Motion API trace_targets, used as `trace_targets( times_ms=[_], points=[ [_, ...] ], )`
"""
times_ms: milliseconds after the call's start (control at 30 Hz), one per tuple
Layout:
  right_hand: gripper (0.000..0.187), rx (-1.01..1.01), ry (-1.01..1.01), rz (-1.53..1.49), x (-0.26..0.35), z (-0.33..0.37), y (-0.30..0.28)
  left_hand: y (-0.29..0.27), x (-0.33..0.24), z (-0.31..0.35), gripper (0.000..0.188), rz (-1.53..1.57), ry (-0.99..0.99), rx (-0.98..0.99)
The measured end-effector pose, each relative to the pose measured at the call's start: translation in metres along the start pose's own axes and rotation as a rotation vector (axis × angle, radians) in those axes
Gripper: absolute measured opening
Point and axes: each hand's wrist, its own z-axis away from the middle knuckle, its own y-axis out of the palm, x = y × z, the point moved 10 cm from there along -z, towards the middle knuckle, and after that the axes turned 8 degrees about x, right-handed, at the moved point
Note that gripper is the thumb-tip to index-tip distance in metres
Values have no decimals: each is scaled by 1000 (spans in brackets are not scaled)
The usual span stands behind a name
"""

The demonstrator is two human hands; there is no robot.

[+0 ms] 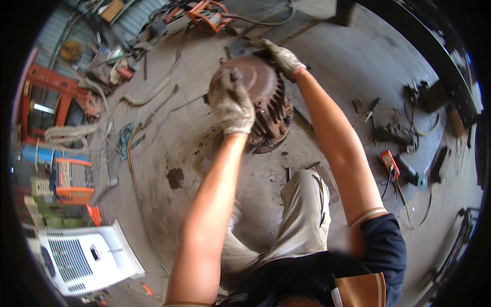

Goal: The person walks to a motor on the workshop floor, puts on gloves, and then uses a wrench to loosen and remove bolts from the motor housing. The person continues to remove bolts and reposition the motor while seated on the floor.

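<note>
A rusty, finned electric motor [254,74] stands on the floor in front of me, its round end cover facing up. My left hand [231,107], in a dirty knitted glove, grips the near left side of the cover beside a small knob-like projection. Its outline is a little blurred. On the far right, my right hand [284,60], gloved too, is closed over the motor's rim; its fingertips are partly hidden. Cooling fins show down the motor's right side, between my two arms.
Hoses and ropes [71,134] run along the left, near an orange machine [74,180] and a white louvred panel [76,258]. An orange frame [208,15] stands at the back. Tools, cables and a red socket box [389,163] lie right, below a dark beam [417,36].
</note>
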Motion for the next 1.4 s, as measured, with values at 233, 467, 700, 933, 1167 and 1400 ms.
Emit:
trace_targets(
  times_ms=[233, 467, 700, 933, 1167, 1400],
  points=[
    [54, 134, 67, -410, -27, -19, 17, -18, -80, 62, 84, -267, 241, 353],
    [71, 315, -51, -377, 41, -41, 18, -24, 59, 62, 113, 21, -834, 192],
    [49, 543, -115, -322, 45, -31, 52, -7, 80, 63, 81, 260, -1107, -8],
    [45, 366, -137, -362, 51, -15, 41, -15, 90, 51, 76, 247, -1030, 2],
    [63, 68, 240, -452, 36, 26, 33, -5, 130, 37, 72, 396, -838, 100],
    [69, -246, 313, -179, 46, 63, 18, 20, 173, 23, 64, 582, -739, 188]
  ],
)
